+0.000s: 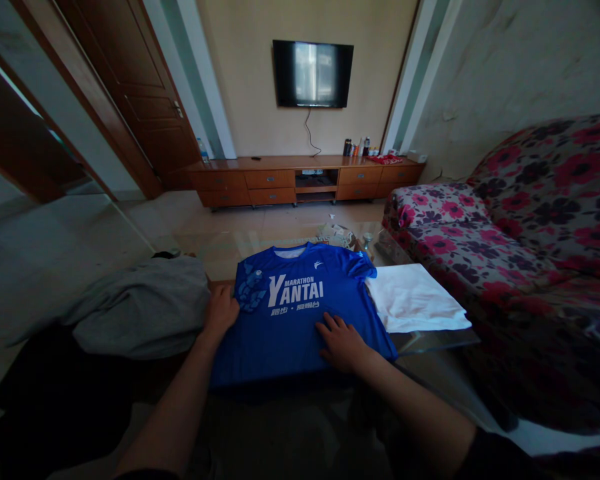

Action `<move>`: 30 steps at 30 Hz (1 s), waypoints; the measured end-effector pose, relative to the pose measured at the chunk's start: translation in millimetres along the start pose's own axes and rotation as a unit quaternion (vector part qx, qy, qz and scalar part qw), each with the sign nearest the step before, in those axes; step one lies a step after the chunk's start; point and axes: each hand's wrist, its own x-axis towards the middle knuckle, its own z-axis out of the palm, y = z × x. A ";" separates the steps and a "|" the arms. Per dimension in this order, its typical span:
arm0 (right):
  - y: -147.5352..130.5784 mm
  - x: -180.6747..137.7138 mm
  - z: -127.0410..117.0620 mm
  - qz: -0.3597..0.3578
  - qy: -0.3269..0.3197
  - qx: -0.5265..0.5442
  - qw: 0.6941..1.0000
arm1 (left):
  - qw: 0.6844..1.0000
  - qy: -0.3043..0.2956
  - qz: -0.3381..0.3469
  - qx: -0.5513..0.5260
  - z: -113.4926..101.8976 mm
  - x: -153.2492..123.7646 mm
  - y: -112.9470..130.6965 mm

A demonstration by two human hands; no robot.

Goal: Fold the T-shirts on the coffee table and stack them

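Observation:
A blue T-shirt (300,300) printed "MARATHON YANTAI" lies spread flat, front up, on a glass coffee table (430,341). My left hand (221,310) rests at the shirt's left edge with its fingers curled onto the cloth. My right hand (341,341) lies flat on the lower right part of the shirt, fingers stretched out. A folded white garment (414,298) lies just right of the blue shirt. A crumpled grey garment (140,305) sits to the left, touching my left hand's side.
Dark clothing (55,400) is heaped at the near left. A floral sofa (525,220) stands close on the right. Small clutter (343,235) sits at the table's far end. Beyond are a wooden TV cabinet (305,179), a wall TV (313,73) and a brown door (135,93).

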 end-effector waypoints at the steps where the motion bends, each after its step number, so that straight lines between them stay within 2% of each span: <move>1: -0.1 -0.1 -0.1 0.000 0.000 0.000 1.000 | 0.999 -0.017 0.034 0.006 3.3 0.3 1.2; 3: -0.1 -0.2 -0.1 0.000 -0.003 0.001 1.000 | 0.996 -0.056 0.060 0.024 11.0 -1.5 1.6; 6: 0.1 -0.2 0.1 -0.002 -0.003 0.000 1.000 | 0.994 -0.092 0.042 0.045 20.1 -6.5 -3.8; 10: -0.4 -0.2 -0.9 0.001 0.004 0.001 1.000 | 0.992 -0.108 0.040 0.060 19.6 -9.2 -14.6; 13: -1.2 -0.4 -2.5 -0.002 0.003 0.001 1.000 | 0.991 -0.111 0.021 0.070 14.6 -10.3 -13.2; 16: -2.4 -0.9 -2.6 -0.005 0.005 -0.003 1.000 | 0.995 -0.064 0.019 0.071 11.5 -13.6 4.4; 19: -3.0 -0.8 -1.5 -0.005 0.002 0.001 1.000 | 0.997 -0.020 0.046 0.062 12.8 -18.2 30.3; 23: 10.2 8.0 -7.5 -0.022 -0.004 0.047 0.999 | 0.996 -0.060 0.040 0.042 21.0 -25.3 48.6; 25: 29.7 18.7 -16.6 -0.011 0.044 0.094 0.995 | 0.996 -0.071 0.030 0.040 25.1 -28.4 46.6; 27: 57.8 32.1 -28.1 0.044 0.161 0.161 0.973 | 0.996 -0.069 0.033 0.041 27.2 -30.5 41.1; 29: 89.5 45.2 -38.3 0.132 0.294 0.260 0.910 | 0.996 -0.066 0.035 0.042 27.0 -31.8 36.0; 30: 104.6 50.9 -41.8 0.189 0.349 0.319 0.861 | 0.996 -0.065 0.034 0.044 26.5 -32.3 34.4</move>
